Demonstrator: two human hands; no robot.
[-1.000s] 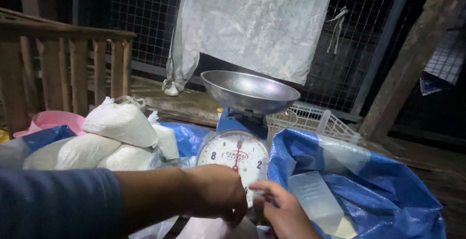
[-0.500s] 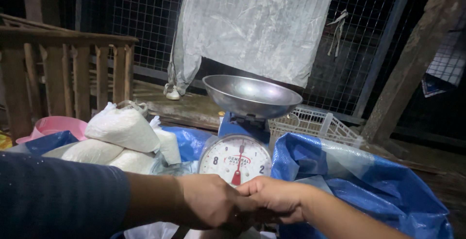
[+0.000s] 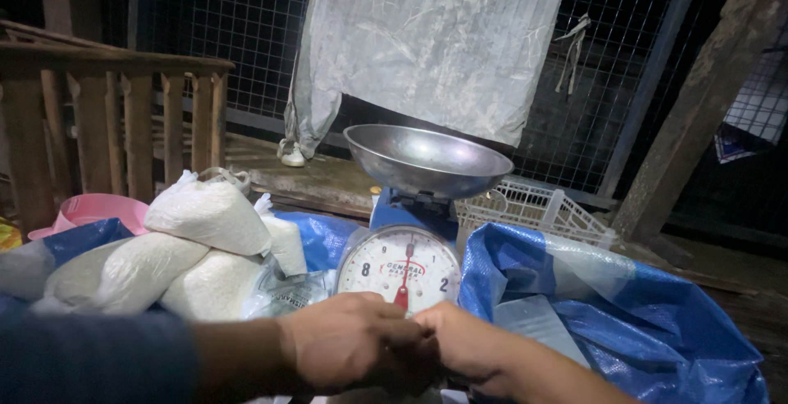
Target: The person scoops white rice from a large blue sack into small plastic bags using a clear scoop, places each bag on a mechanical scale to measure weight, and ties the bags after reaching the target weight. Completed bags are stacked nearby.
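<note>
My left hand (image 3: 349, 340) and my right hand (image 3: 464, 342) meet low in the view, fingers closed and pressed together in front of a blue dial scale (image 3: 402, 266). What they grip between them is hidden; only a pale scrap shows under them. The scale carries an empty metal pan (image 3: 425, 158) on top, and its red needle points straight down. To the left lie several tied clear bags of white grain (image 3: 205, 215). At the right stands a large blue sack (image 3: 624, 314) with a clear plastic liner, open at the top.
A pink basin (image 3: 98, 207) sits at the far left by a wooden railing (image 3: 123, 117). A white plastic basket (image 3: 533, 207) lies behind the scale. A translucent plastic sheet (image 3: 435, 34) hangs on wire mesh fencing. A wooden post (image 3: 706, 108) leans at right.
My right hand has moved left from the blue sack to meet my left hand in front of the scale. The view has shifted slightly.
</note>
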